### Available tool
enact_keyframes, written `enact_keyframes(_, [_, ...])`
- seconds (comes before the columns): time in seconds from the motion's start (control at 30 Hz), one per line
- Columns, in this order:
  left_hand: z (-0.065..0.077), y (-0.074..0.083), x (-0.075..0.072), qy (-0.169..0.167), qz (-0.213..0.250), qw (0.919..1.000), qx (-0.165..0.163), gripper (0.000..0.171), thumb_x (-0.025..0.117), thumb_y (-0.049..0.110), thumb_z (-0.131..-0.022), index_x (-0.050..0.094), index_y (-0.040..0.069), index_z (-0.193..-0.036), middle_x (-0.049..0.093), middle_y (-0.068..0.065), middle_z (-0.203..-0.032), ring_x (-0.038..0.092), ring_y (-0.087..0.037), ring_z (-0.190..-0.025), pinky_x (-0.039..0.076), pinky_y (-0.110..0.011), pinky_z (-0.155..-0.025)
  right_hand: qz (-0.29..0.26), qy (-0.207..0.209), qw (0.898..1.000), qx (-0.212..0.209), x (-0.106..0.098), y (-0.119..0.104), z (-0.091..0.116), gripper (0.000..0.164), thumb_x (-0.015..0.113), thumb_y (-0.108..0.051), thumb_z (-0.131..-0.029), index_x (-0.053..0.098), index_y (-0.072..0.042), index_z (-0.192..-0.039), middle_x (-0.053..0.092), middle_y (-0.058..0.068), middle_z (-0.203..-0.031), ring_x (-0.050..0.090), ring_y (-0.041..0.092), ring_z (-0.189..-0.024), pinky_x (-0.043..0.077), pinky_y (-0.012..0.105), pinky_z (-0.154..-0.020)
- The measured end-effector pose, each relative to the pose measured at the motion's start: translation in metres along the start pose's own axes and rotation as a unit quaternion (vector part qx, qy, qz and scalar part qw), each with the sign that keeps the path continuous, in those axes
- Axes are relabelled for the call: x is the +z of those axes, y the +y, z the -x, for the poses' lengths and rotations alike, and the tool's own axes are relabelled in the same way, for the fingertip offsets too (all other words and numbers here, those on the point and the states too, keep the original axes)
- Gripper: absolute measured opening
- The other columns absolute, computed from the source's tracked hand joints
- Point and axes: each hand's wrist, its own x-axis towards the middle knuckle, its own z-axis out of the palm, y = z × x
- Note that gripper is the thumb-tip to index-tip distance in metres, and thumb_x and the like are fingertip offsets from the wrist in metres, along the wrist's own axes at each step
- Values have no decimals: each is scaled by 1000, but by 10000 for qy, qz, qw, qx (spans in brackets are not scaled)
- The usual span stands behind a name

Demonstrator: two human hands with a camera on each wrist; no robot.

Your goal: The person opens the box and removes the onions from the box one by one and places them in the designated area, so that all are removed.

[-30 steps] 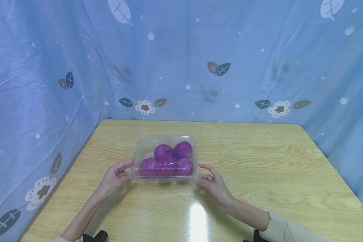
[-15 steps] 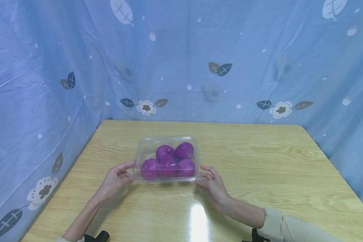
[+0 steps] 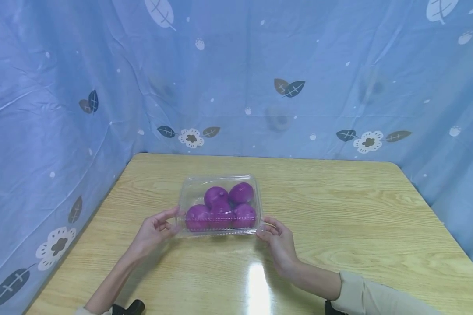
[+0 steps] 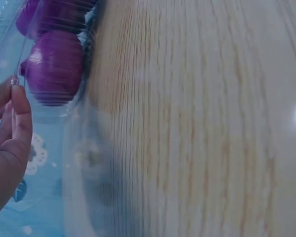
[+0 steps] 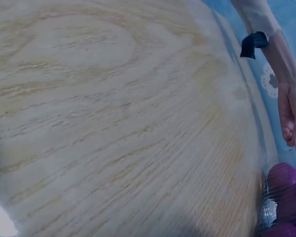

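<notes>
Item one, your landmark: a clear, rectangular, ribbed plastic box [image 3: 191,187], between your two hands, its long side facing you. Whether its base bears on the tabletop or hangs just above it cannot be told.

Item two: rounded, glossy purple onions [image 3: 198,217], inside the box; about five can be made out, grouped toward its near and right sides, touching or overlapping in view. One in the left wrist view has a pointed tip.

Item three: your left hand [image 3: 151,234], at the box's left side by its near corner, thumb and fingers pinching the edge.

Item four: your right hand [image 3: 280,245], at the box's near right corner, thumb and fingers bent and gripping it there.

Item five: a pale, yellowish wood-grain table [image 3: 339,210], extending on all sides of the box, with a bright white reflection [image 3: 258,284] on the near side of it.

Item six: a light blue cloth curtain [image 3: 228,65], beyond and to the left and right of the box, printed with leaves and white flowers.

Item seven: a beige cloth sleeve [image 3: 378,295] on your right arm, nearer you than the box and to its right.
</notes>
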Motion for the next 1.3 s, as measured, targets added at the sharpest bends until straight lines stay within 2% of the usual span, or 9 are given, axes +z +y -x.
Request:
enact_keyframes(0.33, [0,1,0,-22,-89,10000,21,57,65,0,-87,42,-7,-139,53,-25,-131,60,-9,-76,51,-22,-63,1104,-326,9918,-550,-10,-3,-4,19,59,3,-91,54,10,-108,60,16,-96,64,21,-78,54,26,-79])
enact_keyframes(0.47, [-1,1,0,-40,-144,9999,35,56,63,-3,-87,43,-7,-138,56,-21,-130,59,-8,-76,50,-21,-63,2626,-1059,9321,-2259,-30,-7,-18,33,62,-8,-93,44,3,-119,51,17,-114,63,26,-88,55,29,-75])
enact_keyframes(0.53, [-1,1,0,-59,-197,9998,57,55,64,-3,-87,43,-7,-138,57,-20,-129,59,-8,-76,49,-21,-62,3718,-1271,8321,-3915,-41,-11,-28,31,59,-16,-96,46,1,-120,50,15,-118,61,24,-88,55,28,-71])
enact_keyframes(0.7, [-1,1,-2,-116,-279,9994,144,54,64,-1,-88,43,-8,-138,54,-23,-131,59,-8,-76,49,-21,-62,4748,-1227,4391,-7528,-57,-26,-58,18,46,-7,-101,62,-7,-106,63,9,-101,64,23,-82,56,30,-68])
enact_keyframes(0.77, [-1,0,-2,-124,-277,9994,168,54,63,-2,-88,43,-9,-138,53,-25,-132,58,-7,-76,50,-21,-65,4615,-1322,3248,-8149,-57,-32,-69,22,43,0,-99,62,-10,-103,65,6,-93,64,21,-79,55,29,-68])
enact_keyframes(0.83, [-1,-1,-2,-94,-273,9994,182,55,63,-3,-88,42,-8,-138,50,-28,-133,58,-6,-77,50,-21,-67,4487,-1364,2608,-8438,-55,-38,-78,23,44,3,-97,60,-13,-101,63,3,-88,63,19,-74,55,26,-65])
enact_keyframes(0.9, [-1,-3,-2,-65,-214,9994,248,60,63,-5,-88,37,-7,-142,47,-30,-134,59,-8,-78,52,-21,-69,4271,-1463,2488,-8569,-52,-43,-85,24,44,6,-96,61,-11,-101,63,5,-86,62,19,-71,55,25,-63])
enact_keyframes(0.97, [-1,-5,-1,-21,-128,9993,338,65,64,-6,-87,33,-4,-144,44,-30,-135,61,-10,-79,53,-23,-72,4089,-1481,2660,-8603,-50,-49,-91,25,45,6,-96,63,-7,-107,63,7,-86,61,20,-70,55,26,-62])
enact_keyframes(1.3, [2,-11,-5,-25,-997,9882,1159,45,71,-2,-83,56,-11,-125,48,-26,-137,66,-15,-86,54,-24,-77,3884,-1057,4764,-7817,-31,-82,-110,31,44,10,-94,63,2,-117,58,17,-96,60,26,-82,55,30,-70])
